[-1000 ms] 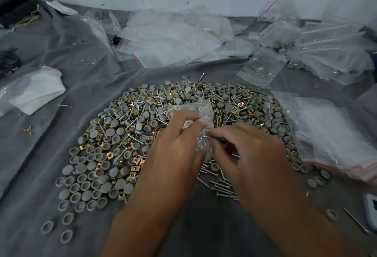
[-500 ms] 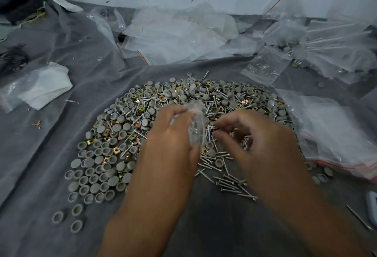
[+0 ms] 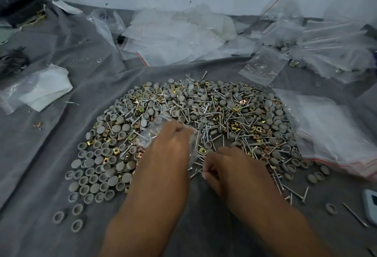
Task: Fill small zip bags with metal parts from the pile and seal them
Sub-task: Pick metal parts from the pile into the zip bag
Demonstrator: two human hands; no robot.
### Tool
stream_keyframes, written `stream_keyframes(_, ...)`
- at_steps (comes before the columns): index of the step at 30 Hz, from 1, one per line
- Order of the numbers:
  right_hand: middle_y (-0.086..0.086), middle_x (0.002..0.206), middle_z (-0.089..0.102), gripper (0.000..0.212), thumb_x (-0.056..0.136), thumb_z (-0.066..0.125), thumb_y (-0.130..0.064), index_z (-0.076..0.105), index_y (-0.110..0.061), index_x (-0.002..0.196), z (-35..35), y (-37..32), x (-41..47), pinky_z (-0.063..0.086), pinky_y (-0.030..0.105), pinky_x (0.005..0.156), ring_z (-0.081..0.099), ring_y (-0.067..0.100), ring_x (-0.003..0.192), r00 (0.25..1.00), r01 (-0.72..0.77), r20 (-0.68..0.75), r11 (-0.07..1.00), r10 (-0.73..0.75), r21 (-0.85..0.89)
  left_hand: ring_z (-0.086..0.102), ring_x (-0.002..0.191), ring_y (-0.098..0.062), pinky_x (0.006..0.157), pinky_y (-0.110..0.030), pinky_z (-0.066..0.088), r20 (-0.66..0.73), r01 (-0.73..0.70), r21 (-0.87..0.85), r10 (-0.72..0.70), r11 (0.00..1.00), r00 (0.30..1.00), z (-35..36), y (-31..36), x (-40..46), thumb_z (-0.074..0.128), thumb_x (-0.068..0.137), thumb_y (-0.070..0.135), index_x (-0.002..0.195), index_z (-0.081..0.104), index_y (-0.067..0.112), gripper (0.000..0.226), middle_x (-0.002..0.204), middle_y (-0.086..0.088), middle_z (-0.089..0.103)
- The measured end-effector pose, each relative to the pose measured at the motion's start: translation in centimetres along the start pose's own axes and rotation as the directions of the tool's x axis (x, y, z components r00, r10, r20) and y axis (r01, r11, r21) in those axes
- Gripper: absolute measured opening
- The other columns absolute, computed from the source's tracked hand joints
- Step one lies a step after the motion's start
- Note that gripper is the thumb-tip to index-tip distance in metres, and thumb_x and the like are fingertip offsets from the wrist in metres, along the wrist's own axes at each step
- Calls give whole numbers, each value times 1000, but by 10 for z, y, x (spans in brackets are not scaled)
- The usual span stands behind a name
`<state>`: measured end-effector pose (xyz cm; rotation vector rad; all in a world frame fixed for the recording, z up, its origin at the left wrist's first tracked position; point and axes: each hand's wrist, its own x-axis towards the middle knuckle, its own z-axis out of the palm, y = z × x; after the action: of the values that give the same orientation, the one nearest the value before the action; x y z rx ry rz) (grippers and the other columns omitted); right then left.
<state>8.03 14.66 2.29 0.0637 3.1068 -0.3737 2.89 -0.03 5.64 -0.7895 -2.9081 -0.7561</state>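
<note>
Left hand (image 3: 167, 154) grips 1 small clear zip bag (image 3: 151, 134) over the near-middle of the pile (image 3: 204, 118), fingers curled round the plastic. The bag bulges out to the left and far side of the knuckles; its mouth cannot be made out. Judgement: it is held low and close to the parts so each load travels a short way.

Right hand (image 3: 230, 167) sits just right of the left hand, knuckles up, fingertips curled down among the loose screws (image 3: 293, 192) at the near edge of the pile. It looks to be pinching at screws; whether it actually holds any I cannot tell, as the fingertips are hidden.

The pile holds grey round caps (image 3: 89, 177), mostly on its left, brass square nuts (image 3: 116, 150) and screws mixed through it, all on a grey cloth (image 3: 40, 175). A stack of empty zip bags (image 3: 334, 134) lies to the right, within reach. Filled bags (image 3: 263, 67) lie far right.

Versus 0.5 s ago: both hands are lower and nearer; the right hand has dropped from beside the bag to the screws. Left grip unchanged. Bag not yet sealed.
</note>
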Motion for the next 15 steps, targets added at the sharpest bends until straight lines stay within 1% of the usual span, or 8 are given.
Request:
stream_keyframes(2, -14, 97, 58, 10, 96, 56, -43, 60, -34, 97, -1, 1, 1, 34, 25, 66, 52, 10, 95, 999, 27, -38, 999, -26, 17, 54, 112, -12, 96, -27, 47, 19, 5, -7, -5, 1000, 1000, 5, -6, 2, 76, 75, -5, 133, 57, 23, 68, 127, 9, 49)
stream_keyframes(4, -14, 99, 58, 11, 98, 51, -43, 57, -34, 100, -1, 2, 5, 36, 25, 67, 51, 12, 96, 999, 24, -49, 999, -23, 26, 56, 111, -15, 94, -31, 49, 3, 10, 11, -10, 1000, 1000, 7, -8, 4, 79, 73, -3, 131, 59, 23, 66, 126, 8, 52)
stream_keyframes(7, -13, 107, 56, 16, 100, 46, -43, 53, -35, 111, 6, 4, 8, 38, 26, 73, 49, 12, 105, 999, 23, -30, 1000, -23, -12, 59, 108, -17, 88, -37, 53, -10, 16, 14, -16, 1000, 1000, 10, -9, 5, 77, 80, 8, 131, 58, 26, 57, 126, 8, 52)
stream_keyframes(8, -12, 105, 57, 16, 100, 47, -42, 55, -34, 111, 7, 3, 8, 38, 26, 72, 50, 12, 104, 999, 20, -36, 999, -21, -29, 60, 106, -16, 87, -37, 54, -11, 6, 10, -5, 1000, 1000, 11, -9, 5, 76, 82, 11, 131, 58, 26, 55, 125, 9, 52)
stream_keyframes(10, -10, 99, 62, 14, 96, 53, -38, 62, -30, 102, 8, -1, 9, 40, 27, 68, 55, 15, 97, 999, 3, -48, 998, -6, -64, 60, 105, -15, 86, -36, 54, -18, -18, -5, 18, 1000, 1000, 13, -8, 4, 74, 84, 15, 132, 57, 28, 52, 125, 9, 52)
stream_keyframes(13, -7, 91, 65, 9, 92, 62, -34, 66, -26, 94, 8, -5, 10, 45, 30, 63, 59, 18, 88, 996, -38, -80, 991, 28, -129, 60, 104, -14, 86, -37, 55, -30, -20, -52, 19, 998, 999, 15, -10, 5, 75, 84, 16, 131, 58, 28, 51, 124, 9, 52)
stream_keyframes(14, -6, 90, 65, 9, 90, 66, -33, 66, -26, 94, 8, -6, 10, 46, 31, 63, 60, 19, 86, 996, -36, -91, 988, 23, -149, 60, 104, -13, 87, -37, 55, -32, -20, -64, 18, 998, 999, 15, -11, 6, 76, 83, 15, 131, 59, 28, 52, 124, 10, 52)
stream_keyframes(15, -4, 93, 64, 10, 91, 66, -33, 65, -25, 97, 9, -7, 9, 48, 32, 65, 59, 21, 88, 998, -27, -66, 987, 17, -161, 59, 104, -12, 88, -37, 55, -35, -20, -73, 18, 997, 999, 16, -12, 5, 77, 83, 15, 131, 58, 29, 54, 124, 11, 51)
